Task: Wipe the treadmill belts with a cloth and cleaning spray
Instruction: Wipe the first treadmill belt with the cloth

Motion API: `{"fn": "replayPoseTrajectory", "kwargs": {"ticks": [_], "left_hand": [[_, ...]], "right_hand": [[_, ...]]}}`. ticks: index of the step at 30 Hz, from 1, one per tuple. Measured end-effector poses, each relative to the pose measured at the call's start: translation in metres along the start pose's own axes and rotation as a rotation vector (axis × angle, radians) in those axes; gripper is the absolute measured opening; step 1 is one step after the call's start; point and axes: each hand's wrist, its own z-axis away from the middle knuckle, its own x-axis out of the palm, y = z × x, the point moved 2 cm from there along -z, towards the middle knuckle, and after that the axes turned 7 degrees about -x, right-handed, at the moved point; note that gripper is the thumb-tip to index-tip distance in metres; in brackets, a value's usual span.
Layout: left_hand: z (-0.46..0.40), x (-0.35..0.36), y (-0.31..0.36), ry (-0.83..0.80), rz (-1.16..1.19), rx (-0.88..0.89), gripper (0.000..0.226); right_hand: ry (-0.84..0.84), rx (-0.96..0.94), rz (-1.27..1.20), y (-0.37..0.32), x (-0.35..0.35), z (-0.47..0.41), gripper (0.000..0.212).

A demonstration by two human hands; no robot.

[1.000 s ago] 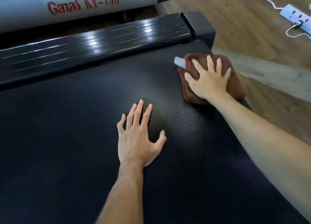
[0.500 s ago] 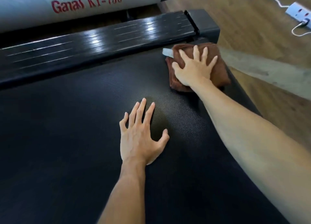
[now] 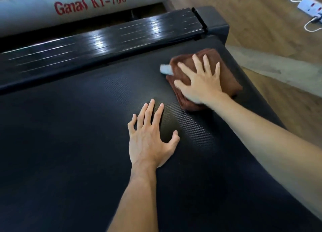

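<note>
The black textured treadmill belt (image 3: 73,144) fills most of the view. A folded brown cloth (image 3: 231,82) with a white label lies on the belt near its far right corner. My right hand (image 3: 200,80) presses flat on the cloth, fingers spread and straight. My left hand (image 3: 149,137) rests flat on the belt nearer to me, fingers spread, holding nothing. No spray bottle is in view.
A glossy black side rail (image 3: 104,45) runs along the belt's far edge, ending in a black end cap (image 3: 216,21). Behind it lies a white bar marked "Ganas KY-730" (image 3: 78,5). On the wooden floor (image 3: 252,23) to the right sits a white power strip (image 3: 310,5) with cables.
My right hand slid the cloth up toward the belt's far corner, then back toward me and slightly left. My left hand stayed planted on the belt.
</note>
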Motion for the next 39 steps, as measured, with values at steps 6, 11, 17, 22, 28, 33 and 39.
{"fn": "replayPoseTrajectory", "kwargs": {"ticks": [6,11,17,22,28,33,39], "left_hand": [[0.0,0.001,-0.001,0.006,0.004,0.002,0.084],[-0.001,0.0,0.0,0.006,0.015,0.002,0.084],[-0.001,0.0,-0.001,0.009,0.004,-0.001,0.083],[0.0,0.002,-0.001,0.031,0.02,0.004,0.083],[0.0,0.003,-0.001,0.038,0.015,0.005,0.084],[0.002,0.003,-0.001,0.046,0.014,0.019,0.084],[0.002,0.004,-0.003,0.063,0.012,0.04,0.085]], "right_hand": [[0.069,0.235,-0.046,0.034,-0.007,-0.006,0.074],[0.033,0.14,-0.039,0.007,-0.013,-0.06,0.074],[0.108,-0.055,-0.021,0.026,-0.001,0.011,0.077],[0.099,0.227,-0.076,0.04,-0.017,-0.066,0.079],[0.108,0.168,-0.046,0.035,-0.003,0.02,0.076],[0.121,0.186,0.004,0.028,0.014,0.112,0.077],[0.091,0.246,-0.033,0.034,0.005,0.059,0.078]]}}
